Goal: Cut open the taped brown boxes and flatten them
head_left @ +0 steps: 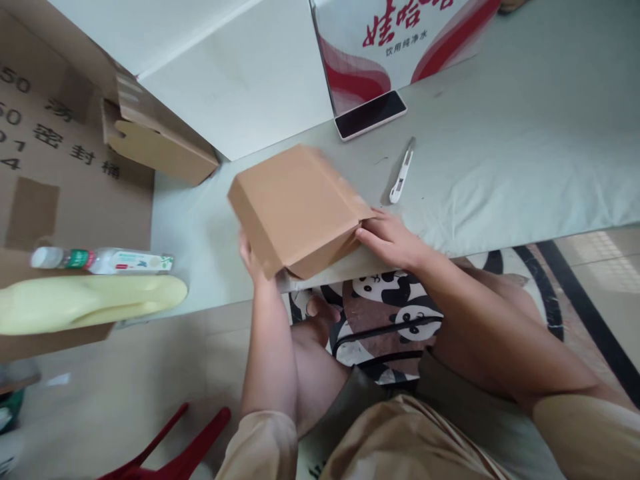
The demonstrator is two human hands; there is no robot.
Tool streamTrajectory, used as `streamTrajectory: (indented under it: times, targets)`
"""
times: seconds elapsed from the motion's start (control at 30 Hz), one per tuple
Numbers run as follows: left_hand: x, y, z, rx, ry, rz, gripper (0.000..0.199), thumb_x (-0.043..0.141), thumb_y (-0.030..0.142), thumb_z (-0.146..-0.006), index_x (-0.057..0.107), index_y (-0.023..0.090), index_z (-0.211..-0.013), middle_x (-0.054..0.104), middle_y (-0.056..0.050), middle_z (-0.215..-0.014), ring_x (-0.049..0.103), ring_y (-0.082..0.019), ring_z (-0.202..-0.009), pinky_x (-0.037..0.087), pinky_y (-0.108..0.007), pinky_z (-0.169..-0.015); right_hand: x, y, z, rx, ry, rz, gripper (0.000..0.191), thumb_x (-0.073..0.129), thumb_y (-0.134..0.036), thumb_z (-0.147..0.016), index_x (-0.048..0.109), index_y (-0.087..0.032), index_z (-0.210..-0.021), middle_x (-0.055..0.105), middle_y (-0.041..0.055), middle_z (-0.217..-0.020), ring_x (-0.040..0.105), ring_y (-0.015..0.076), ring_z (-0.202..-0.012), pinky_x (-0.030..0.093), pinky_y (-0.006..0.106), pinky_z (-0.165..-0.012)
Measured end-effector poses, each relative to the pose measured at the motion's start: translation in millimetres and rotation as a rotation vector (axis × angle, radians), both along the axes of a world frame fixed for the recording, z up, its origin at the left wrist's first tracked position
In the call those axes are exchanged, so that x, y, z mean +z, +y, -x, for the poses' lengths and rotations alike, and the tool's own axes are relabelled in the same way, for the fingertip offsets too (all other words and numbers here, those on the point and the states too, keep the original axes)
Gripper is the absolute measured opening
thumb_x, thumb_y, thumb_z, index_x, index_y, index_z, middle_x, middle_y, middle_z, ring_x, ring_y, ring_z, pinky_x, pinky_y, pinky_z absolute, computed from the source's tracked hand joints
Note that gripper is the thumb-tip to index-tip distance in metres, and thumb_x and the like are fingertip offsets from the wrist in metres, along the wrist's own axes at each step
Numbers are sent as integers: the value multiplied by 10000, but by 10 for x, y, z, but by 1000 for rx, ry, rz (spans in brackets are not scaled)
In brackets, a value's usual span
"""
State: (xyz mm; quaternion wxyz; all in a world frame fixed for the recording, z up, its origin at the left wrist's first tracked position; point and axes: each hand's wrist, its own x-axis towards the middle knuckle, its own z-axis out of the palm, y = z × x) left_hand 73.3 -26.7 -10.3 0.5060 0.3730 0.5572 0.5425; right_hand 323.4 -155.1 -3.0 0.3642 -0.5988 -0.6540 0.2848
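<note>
A brown cardboard box (pixel 300 207) is tilted near the front edge of the cloth-covered table, between my two hands. My left hand (pixel 253 260) grips its left side, with most of the fingers hidden behind the cardboard. At the box's right corner, my right hand (pixel 390 237) has its thumb on the near side and its fingers at the edge. A white utility knife (pixel 403 171) lies on the cloth to the right of the box. Beyond it, a phone-like device (pixel 371 115) with a dark screen rests against a printed carton.
The printed carton (pixel 350 60) and a white box (pixel 240 80) stand at the back. On the left are a small cardboard box (pixel 165 150), a large carton (pixel 100 193), a plastic bottle (pixel 130 261) and a pale yellow object (pixel 95 300). A red stool (pixel 170 460) is on the floor.
</note>
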Motion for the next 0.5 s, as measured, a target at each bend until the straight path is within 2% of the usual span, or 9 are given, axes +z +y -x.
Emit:
streamTrajectory:
  times: [0.1, 0.2, 0.33, 0.43, 0.5]
  targets:
    - [-4, -13, -37, 6, -97, -27, 300, 609, 482, -857, 658, 202, -953, 747, -72, -1031, 693, -251, -1084, 569, -363, -905, -8, 3, -27, -84, 47, -130, 616, 356, -651, -987, 718, -187, -1170, 643, 178, -1360, 561, 357, -1328, 453, 568, -1124]
    - [62, -66, -52, -136, -238, -11, 387, 601, 597, -823, 689, 226, -893, 751, -72, -1001, 699, -270, -1061, 563, -365, -849, -17, -5, -61, -196, 25, -229, 621, 458, -657, -941, 664, -169, -1265, 566, 203, -1457, 512, 374, -1379, 394, 578, -1182]
    - [126, -162, -117, -306, -207, -21, 575, 652, 752, -735, 735, 252, -1007, 748, -94, -1165, 686, -308, -1143, 563, -377, -863, -50, -14, -95, -192, 40, -197, 547, 510, -552, -913, 583, -203, -1328, 620, 182, -1399, 531, 382, -1346, 366, 608, -1175]
    - [105, -203, -196, -351, -124, -135, 612, 788, 687, -646, 744, 242, -1064, 750, -100, -1202, 677, -296, -1188, 545, -362, -956, -64, -10, -98, -212, 45, -190, 413, 491, -425, -881, 603, -209, -1215, 678, 161, -1265, 581, 365, -1253, 354, 618, -1165]
    - [85, -206, -230, -370, -77, -194, 590, 825, 635, -646, 748, 225, -1063, 764, -103, -1158, 690, -281, -1164, 531, -358, -990, -58, -1, -90, -256, 56, -201, 336, 492, -376, -856, 607, -207, -1122, 701, 146, -1124, 620, 343, -1148, 379, 608, -1140]
